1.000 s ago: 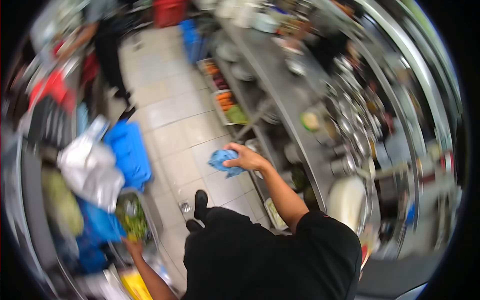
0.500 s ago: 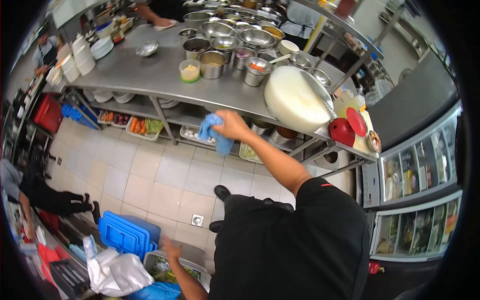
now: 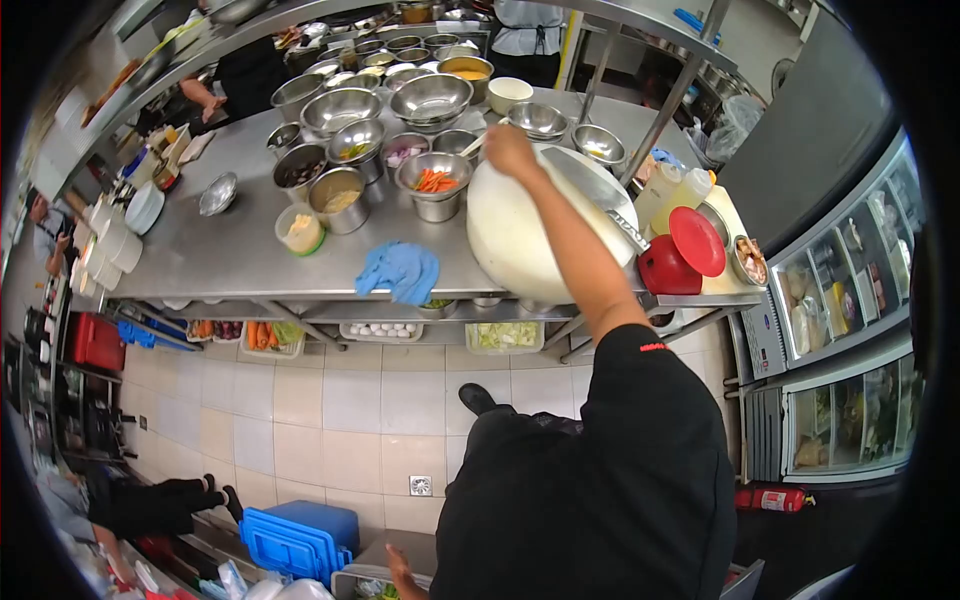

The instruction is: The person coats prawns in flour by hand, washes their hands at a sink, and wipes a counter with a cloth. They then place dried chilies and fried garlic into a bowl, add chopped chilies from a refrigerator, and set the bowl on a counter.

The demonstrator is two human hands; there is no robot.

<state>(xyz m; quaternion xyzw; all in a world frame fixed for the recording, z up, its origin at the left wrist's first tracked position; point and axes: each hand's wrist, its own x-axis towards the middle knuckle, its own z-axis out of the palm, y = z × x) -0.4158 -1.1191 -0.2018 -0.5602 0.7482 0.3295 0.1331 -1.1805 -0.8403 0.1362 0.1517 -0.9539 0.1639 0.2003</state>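
Note:
My right hand (image 3: 510, 150) is closed at the end of a pale-handled utensil (image 3: 474, 146), whose other end reaches toward the steel pots. Its working end cannot be made out. My right forearm passes over a thick round white chopping block (image 3: 505, 235), on which a broad-bladed knife (image 3: 590, 190) lies. A crumpled blue cloth (image 3: 400, 272) rests on the counter's front edge, partly hanging over. Left of the block stands a steel bowl of cut carrots (image 3: 435, 181) on a pot. Low in the view, my left hand (image 3: 399, 566) hangs open beside my body, with nothing in it.
Several steel bowls and pots (image 3: 340, 112) crowd the steel counter (image 3: 240, 262). A red lidded container (image 3: 668, 265) and bottles stand right of the block. A blue bin (image 3: 300, 540) sits on the floor behind. Other people work across the counter and at left.
My right hand has let go of the blue cloth, now on the counter edge, and has reached across the block to the pale handle. The view has shifted closer to the counter.

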